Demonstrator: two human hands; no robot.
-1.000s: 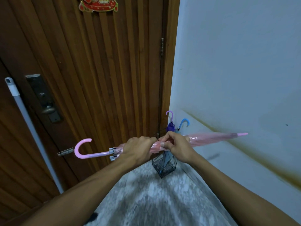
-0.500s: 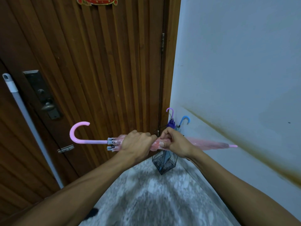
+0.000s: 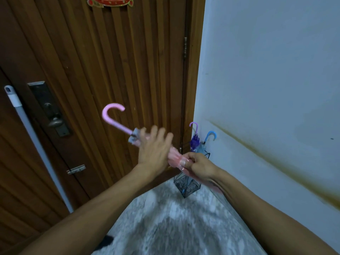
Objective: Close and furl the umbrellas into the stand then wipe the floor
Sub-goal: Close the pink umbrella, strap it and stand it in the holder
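A closed pink umbrella (image 3: pixel 117 124) with a hooked handle slants from upper left down to lower right in front of me. My right hand (image 3: pixel 199 167) pinches its furled canopy near the middle. My left hand (image 3: pixel 155 148) lies over the canopy just below the handle, fingers spread and blurred. The umbrella's tip end runs under my right forearm and is mostly hidden. A black wire stand (image 3: pixel 186 185) sits in the corner on the floor, holding a purple umbrella (image 3: pixel 194 138) and a blue umbrella (image 3: pixel 207 142).
A ribbed wooden door (image 3: pixel 103 70) with a metal lock plate (image 3: pixel 48 107) fills the left. A white mop pole (image 3: pixel 33 137) leans against it. A pale wall (image 3: pixel 276 80) with a brown streak stands on the right. Grey marbled floor (image 3: pixel 165 223) lies below.
The pink umbrella swung from level to slanted, handle up and tip down toward the stand. My left hand loosened from a fist grip to spread fingers.
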